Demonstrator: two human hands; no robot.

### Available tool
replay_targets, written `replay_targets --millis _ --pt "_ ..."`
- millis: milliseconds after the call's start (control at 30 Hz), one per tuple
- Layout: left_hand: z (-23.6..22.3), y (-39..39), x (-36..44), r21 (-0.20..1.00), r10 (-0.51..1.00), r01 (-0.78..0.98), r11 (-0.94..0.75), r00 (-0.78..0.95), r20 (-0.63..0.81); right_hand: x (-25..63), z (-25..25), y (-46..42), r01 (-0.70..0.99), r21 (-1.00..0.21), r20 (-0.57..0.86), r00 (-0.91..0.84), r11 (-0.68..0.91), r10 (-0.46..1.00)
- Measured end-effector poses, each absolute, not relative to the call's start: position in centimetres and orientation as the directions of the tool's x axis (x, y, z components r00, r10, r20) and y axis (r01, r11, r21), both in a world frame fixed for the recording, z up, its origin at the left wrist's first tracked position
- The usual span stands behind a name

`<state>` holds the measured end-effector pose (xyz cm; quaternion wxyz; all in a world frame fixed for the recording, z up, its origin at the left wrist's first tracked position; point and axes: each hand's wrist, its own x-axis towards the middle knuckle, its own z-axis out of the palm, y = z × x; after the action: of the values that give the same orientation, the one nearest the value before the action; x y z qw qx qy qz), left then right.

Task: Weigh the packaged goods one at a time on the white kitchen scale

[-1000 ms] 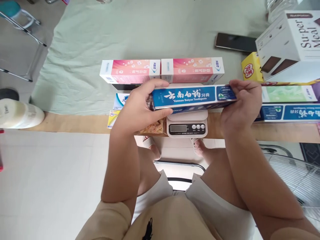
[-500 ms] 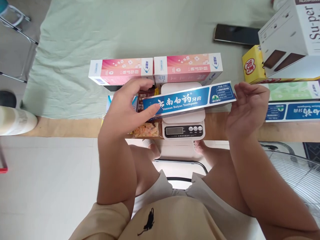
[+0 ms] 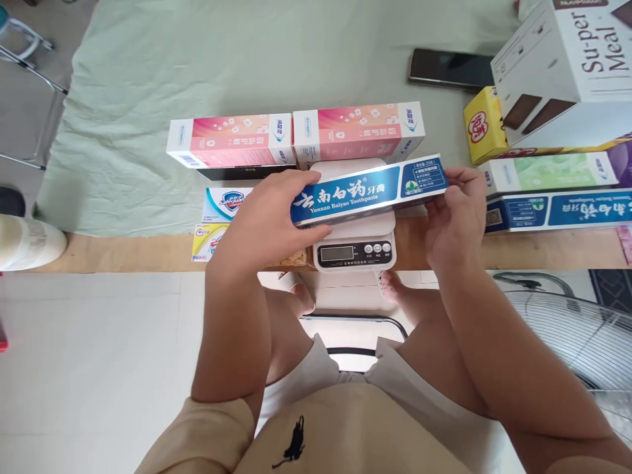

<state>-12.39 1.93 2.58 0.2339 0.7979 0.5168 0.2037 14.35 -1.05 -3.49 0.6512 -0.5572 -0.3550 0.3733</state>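
A blue toothpaste box (image 3: 368, 189) lies across and just over the white kitchen scale (image 3: 354, 255), whose front display and buttons show; whether the box touches the scale's plate I cannot tell. My left hand (image 3: 271, 220) grips the box's left end, thumb on the near side and fingers on the far side. At the other end, my right hand (image 3: 457, 214) pinches the box between thumb and fingers. Behind the scale stand two pink boxes (image 3: 359, 131) end to end. A Safeguard soap box (image 3: 223, 204) and a yellow-and-white box (image 3: 207, 242) are partly hidden by my left hand.
On the right, another blue toothpaste box (image 3: 567, 210) lies before a green-and-white box (image 3: 555, 172). Behind them are a yellow box (image 3: 481, 125) and a tall white carton (image 3: 536, 76). A black phone (image 3: 449, 68) rests on the green cloth (image 3: 247, 52). A fan (image 3: 577, 342) stands below right.
My right hand has closed on the toothpaste box's right end, where its fingers were looser before. My left hand has tightened around the other end. The view has shifted slightly right.
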Motion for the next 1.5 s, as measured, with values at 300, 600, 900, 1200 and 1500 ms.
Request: replay_targets --millis 300,600,900,1200,1500 --pt "4.3 1.5 -12.8 0.558 0.899 0.716 -0.420 0.413 0.147 12.2 -2.9 -0.7 -0.132 -0.926 0.248 0.491 0.353 0.835" --pt "8.7 -5.2 -22.6 0.674 0.908 0.714 -0.188 -0.136 0.397 6.4 -2.6 -2.1 -0.061 -0.811 0.568 0.150 0.581 0.809" --pt "4.2 -7.2 -29.7 0.609 0.743 0.613 0.504 -0.667 0.057 3.8 -3.7 -1.8 0.083 -0.721 0.689 -0.019 0.688 0.725" --pt "2.1 -4.2 -29.3 0.440 0.742 0.643 0.627 -0.665 -0.087 2.5 -4.5 -1.7 0.177 -0.670 0.715 -0.107 0.721 0.691" --pt "-0.1 -4.1 -30.6 0.733 0.957 0.627 0.265 -0.263 -0.122 2.3 -4.1 -1.5 0.167 -0.746 0.628 -0.143 0.644 0.765"
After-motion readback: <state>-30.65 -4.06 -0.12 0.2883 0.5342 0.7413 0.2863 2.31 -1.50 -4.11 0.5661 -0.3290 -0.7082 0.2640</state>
